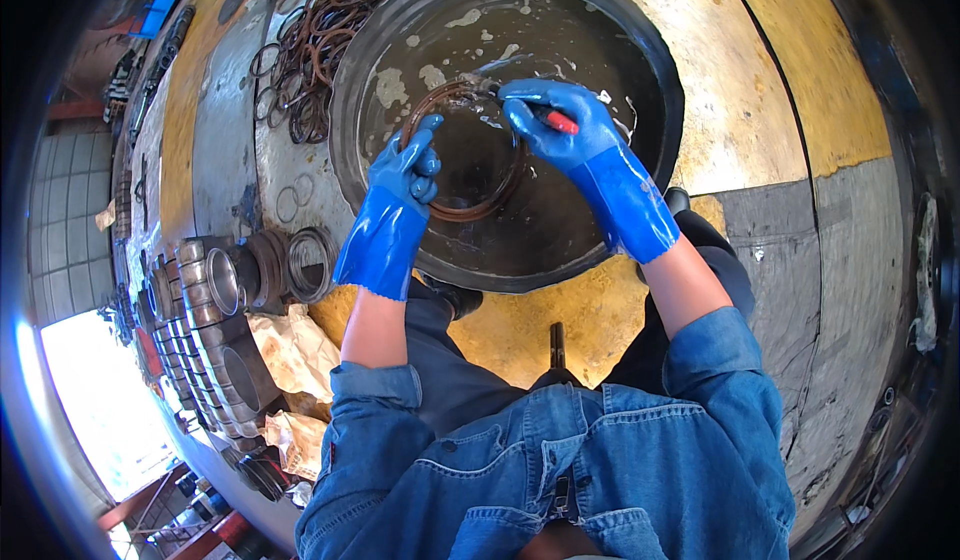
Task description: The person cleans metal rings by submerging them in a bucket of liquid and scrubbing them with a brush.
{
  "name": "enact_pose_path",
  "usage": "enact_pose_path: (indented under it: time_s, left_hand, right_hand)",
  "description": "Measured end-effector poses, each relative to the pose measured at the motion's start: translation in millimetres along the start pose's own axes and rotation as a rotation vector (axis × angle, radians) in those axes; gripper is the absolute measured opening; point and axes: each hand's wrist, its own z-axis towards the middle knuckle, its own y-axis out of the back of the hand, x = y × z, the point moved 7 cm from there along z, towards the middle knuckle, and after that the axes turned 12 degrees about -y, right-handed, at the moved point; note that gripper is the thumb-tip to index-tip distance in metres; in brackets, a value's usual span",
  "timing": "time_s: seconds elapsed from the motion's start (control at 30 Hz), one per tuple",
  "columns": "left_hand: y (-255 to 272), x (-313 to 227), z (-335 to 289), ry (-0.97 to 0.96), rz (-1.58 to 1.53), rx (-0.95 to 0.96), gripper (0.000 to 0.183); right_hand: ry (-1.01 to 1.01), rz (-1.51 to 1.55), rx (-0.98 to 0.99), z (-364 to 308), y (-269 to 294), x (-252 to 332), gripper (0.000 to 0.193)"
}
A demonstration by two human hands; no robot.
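My left hand (pixel 403 172), in a blue rubber glove, is closed round the left side of a large, thin brown ring (pixel 478 213). The ring is tilted over a wide, round black tub (pixel 343 155) of murky liquid with patches of foam. My right hand (pixel 572 130), gloved the same way, grips what looks like a small brush with a red handle (pixel 562 122). Its dark working end meets the upper part of the ring, left of my right fingertips. Part of the ring's right side lies below my right hand.
A heap of similar brown rings (pixel 325 45) lies beyond the tub's left side. Several metal cylinders (pixel 200 310) and rings (pixel 310 260) stand at the left, by crumpled brown paper (pixel 290 350). My legs straddle the tub's near edge. A worn yellow and grey floor (pixel 780 250) surrounds it.
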Motion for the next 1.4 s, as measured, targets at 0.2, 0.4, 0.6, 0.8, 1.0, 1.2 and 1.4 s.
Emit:
enact_pose_path:
  time_s: [0.2, 0.4, 0.6, 0.8, 1.0, 1.2, 1.4]
  left_hand:
    - [-9, -7, -3, -0.117, -0.065, -0.001, 0.042]
    - [-16, -15, -8, -0.218, 0.073, -0.022, 0.038]
    - [-21, -8, -6, -0.266, 0.287, -0.037, 0.033]
    - [-33, -1, -11, -0.203, 0.264, 0.065, 0.032]
    - [-36, -4, -10, -0.263, 0.277, 0.135, 0.031]
    - [-40, -6, -12, -0.246, 0.302, 0.105, 0.03]
    - [-43, -7, -14, -0.234, 0.364, 0.128, 0.029]
  right_hand:
    - [-0.64, 0.059, 0.07, -12, 1, -54, 0.024]
    - [-0.888, 0.404, 0.248, -55, -33, -79, 0.031]
    - [-0.488, -0.118, 0.3, -30, -31, -30, 0.022]
    - [0.048, -0.66, 0.048, -12, -7, 3, 0.022]
    - [-0.748, -0.244, 0.295, -24, -20, -57, 0.023]
    - [-0.883, 0.364, 0.416, -46, -52, -62, 0.031]
    - [-0.732, -0.041, 0.474, -42, -44, -43, 0.029]
